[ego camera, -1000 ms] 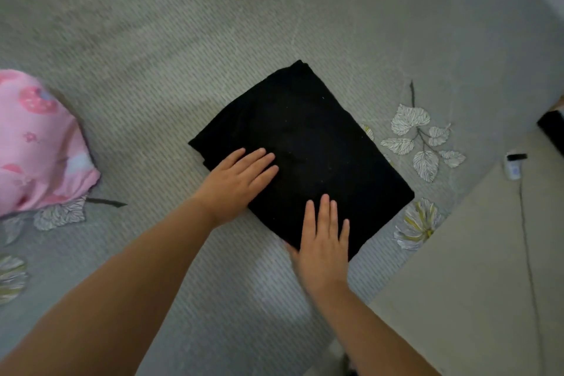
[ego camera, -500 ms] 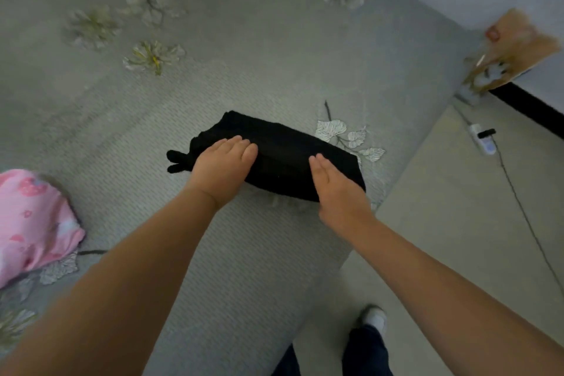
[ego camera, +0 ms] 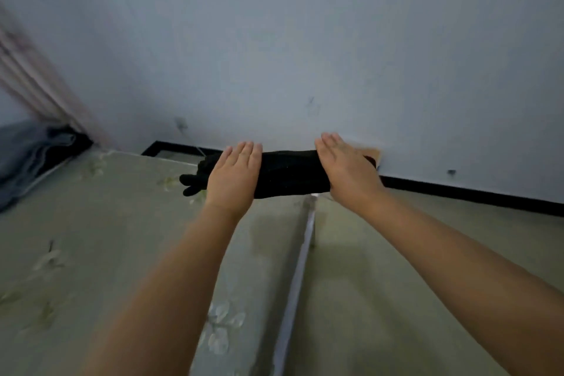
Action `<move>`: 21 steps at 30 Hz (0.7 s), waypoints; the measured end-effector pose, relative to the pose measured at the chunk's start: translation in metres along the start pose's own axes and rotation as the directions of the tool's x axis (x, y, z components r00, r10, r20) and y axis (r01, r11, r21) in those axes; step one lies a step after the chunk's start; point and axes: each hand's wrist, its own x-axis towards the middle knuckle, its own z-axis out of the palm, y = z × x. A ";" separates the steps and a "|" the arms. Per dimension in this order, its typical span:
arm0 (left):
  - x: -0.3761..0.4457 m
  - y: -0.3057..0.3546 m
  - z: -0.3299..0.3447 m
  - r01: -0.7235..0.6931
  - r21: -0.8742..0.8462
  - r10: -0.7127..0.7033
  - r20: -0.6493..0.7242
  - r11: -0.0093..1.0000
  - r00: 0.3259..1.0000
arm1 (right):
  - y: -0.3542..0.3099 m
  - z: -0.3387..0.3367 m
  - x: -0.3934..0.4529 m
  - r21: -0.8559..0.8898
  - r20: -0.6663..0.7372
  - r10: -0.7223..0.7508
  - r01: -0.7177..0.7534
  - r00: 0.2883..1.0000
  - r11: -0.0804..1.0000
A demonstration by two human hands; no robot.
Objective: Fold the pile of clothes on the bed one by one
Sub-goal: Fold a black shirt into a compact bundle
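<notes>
We find one black garment [ego camera: 290, 174] already folded into a compact bundle and carried clear of the bed [ego camera: 91, 253], out in front of the wall [ego camera: 305, 40]. The left hand [ego camera: 233, 178] lies over its left end and the right hand [ego camera: 348, 171] over its right end; in both, the visible fingers are straight and close together, laid flat on the cloth. Whether thumbs grip underneath is hidden, so we cannot tell if the grip pinches.

We judge this item folded and awaiting placement. Dark and grey cloth [ego camera: 33, 156] lies at the far left edge of the bed; whether it is folded or still pending we cannot tell. No unfolded pile is in view, so the remaining count is undetermined.
</notes>
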 end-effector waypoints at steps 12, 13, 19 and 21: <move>0.253 0.066 -0.132 -0.103 0.024 0.105 -0.341 0.994 0.934 | 0.188 -0.170 0.103 -0.176 -0.308 0.074 -0.134 0.948 0.975; 0.273 0.064 -0.138 -0.102 0.024 0.104 -0.366 0.994 0.925 | 0.198 -0.180 0.118 -0.193 -0.330 0.071 -0.141 0.941 0.971; 0.407 0.039 -0.165 -0.103 0.045 0.112 -0.487 0.994 0.866 | 0.254 -0.226 0.223 -0.266 -0.439 0.063 -0.196 0.897 0.944; 0.445 0.030 -0.169 -0.092 0.044 0.102 -0.512 0.995 0.853 | 0.271 -0.236 0.258 -0.291 -0.465 0.046 -0.201 0.884 0.935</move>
